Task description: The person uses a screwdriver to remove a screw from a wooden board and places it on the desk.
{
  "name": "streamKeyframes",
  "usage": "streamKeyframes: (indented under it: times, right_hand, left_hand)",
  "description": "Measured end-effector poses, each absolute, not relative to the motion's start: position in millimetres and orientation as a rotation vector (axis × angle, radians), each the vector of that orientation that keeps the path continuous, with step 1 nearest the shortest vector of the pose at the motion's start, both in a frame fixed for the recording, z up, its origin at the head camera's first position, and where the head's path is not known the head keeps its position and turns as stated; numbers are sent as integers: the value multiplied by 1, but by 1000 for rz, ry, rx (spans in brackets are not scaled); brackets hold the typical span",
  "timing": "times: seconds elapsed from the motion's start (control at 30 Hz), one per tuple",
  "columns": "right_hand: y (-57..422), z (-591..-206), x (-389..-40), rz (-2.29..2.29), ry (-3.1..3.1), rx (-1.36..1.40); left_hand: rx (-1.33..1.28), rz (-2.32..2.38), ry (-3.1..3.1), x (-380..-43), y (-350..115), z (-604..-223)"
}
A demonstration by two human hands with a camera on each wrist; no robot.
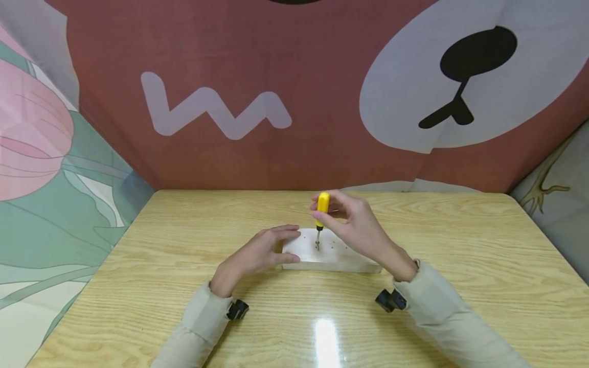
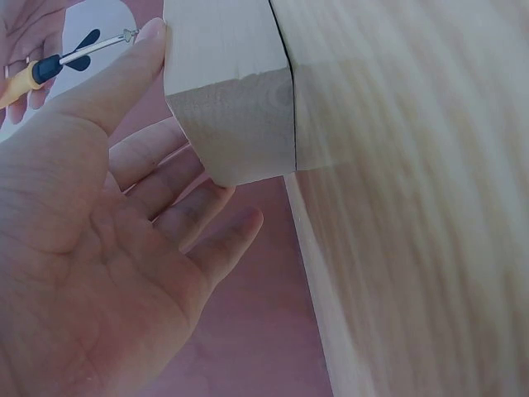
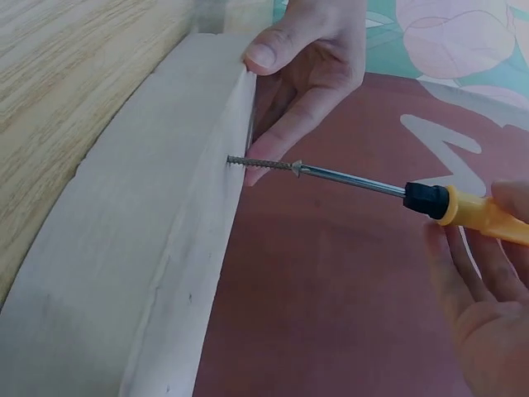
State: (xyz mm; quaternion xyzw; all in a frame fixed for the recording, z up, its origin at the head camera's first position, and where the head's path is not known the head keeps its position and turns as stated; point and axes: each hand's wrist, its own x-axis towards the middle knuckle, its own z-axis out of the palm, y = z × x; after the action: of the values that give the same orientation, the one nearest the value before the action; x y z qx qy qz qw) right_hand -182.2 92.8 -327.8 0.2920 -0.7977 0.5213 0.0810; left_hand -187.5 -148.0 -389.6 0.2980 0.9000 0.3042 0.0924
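Note:
A pale wooden block point(image 1: 342, 255) lies on the table, with several small dark holes in its top face. My left hand point(image 1: 262, 250) holds the block's left end, thumb along the near edge and fingers at the far side. In my right hand point(image 1: 361, 230) is a screwdriver point(image 1: 323, 203) with a yellow handle, black collar and metal shaft, gripped by the handle. Its tip meets the head of a long screw point(image 3: 263, 164), whose point is at the block's top face. Most of the screw's thread stands out of the wood, in line with the shaft.
The wood-grain table point(image 1: 184, 276) reaches back to a reddish printed cloth point(image 1: 322, 153). Printed cloths also hang at the left and right sides. A small black wrist camera point(image 1: 238, 309) sits at the left cuff, another camera point(image 1: 391, 300) at the right.

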Motion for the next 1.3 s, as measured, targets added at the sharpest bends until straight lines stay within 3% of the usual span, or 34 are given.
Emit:
streamKeyframes:
  times: [1.3]
  right_hand:
    - [90, -332, -182, 1629, -2289, 780]
  left_hand:
    - [849, 908, 2667, -187, -148, -389]
